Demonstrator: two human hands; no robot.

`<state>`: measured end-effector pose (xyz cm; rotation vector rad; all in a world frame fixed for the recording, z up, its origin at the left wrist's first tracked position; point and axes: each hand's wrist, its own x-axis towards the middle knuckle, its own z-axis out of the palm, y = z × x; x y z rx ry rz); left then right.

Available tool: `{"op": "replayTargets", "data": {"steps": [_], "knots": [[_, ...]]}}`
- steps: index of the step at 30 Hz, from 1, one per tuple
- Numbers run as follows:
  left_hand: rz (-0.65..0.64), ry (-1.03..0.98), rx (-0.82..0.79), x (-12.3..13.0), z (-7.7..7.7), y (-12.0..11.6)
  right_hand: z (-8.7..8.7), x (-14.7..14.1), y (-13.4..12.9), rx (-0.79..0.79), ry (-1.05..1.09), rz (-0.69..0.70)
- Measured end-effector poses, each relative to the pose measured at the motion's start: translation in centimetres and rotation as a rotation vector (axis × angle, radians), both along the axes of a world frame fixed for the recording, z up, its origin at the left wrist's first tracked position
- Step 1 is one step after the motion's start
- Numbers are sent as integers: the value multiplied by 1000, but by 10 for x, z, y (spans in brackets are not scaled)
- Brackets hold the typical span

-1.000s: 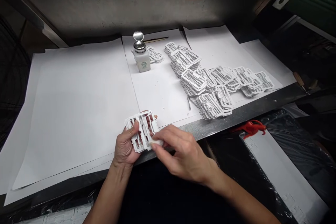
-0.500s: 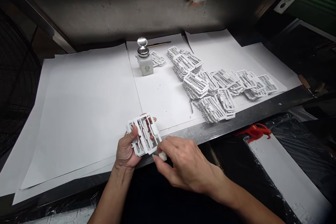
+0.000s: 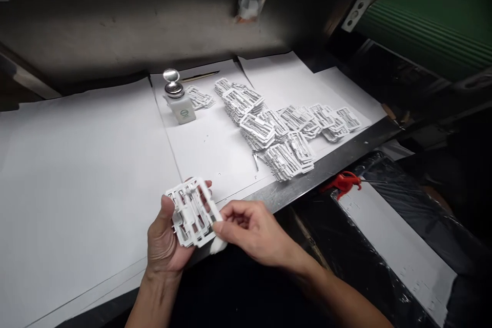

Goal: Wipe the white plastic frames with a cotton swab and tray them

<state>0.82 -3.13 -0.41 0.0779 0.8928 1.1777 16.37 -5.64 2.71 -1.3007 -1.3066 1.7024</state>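
My left hand (image 3: 165, 241) bears a small stack of white slotted plastic frames (image 3: 188, 215), its fingers behind them and its thumb raised at their left edge. My right hand (image 3: 249, 230) pinches the right edge of the top frame between thumb and fingers. Below that thumb a white wad (image 3: 218, 246), like cotton or cloth, is tucked in the same hand. The top frame sits slightly askew over those beneath. Both hands are over the front edge of the bench.
Several piles of like frames (image 3: 284, 161) lie on white paper (image 3: 96, 174). A pump bottle (image 3: 182, 108) stands near more frames (image 3: 200, 97), with a thin dark tool (image 3: 202, 76) behind. A metal tool (image 3: 255, 161) lies by the piles. A red air gun (image 3: 346, 183) is at right, below the bench.
The view has swung right, so the bench things sit further left. My left thumb has come off the frames' face. My right thumb now presses on the top frame's edge.
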Motion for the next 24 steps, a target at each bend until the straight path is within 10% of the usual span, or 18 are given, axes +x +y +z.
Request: {"op": "replayTargets", "data": {"steps": [5,11,18,24], "knots": [[-81,-31,-33,10,7,3,-12,12,2,-72,21,-80],[-147,10,-81,11,3,11,-3,82,4,274,-888,-377],[-181,97,-170,21,-3,12,-1,100,18,221,-1367,-236],[-208,88,-151,18,-2,8,1,106,29,191,-1367,-195]]}}
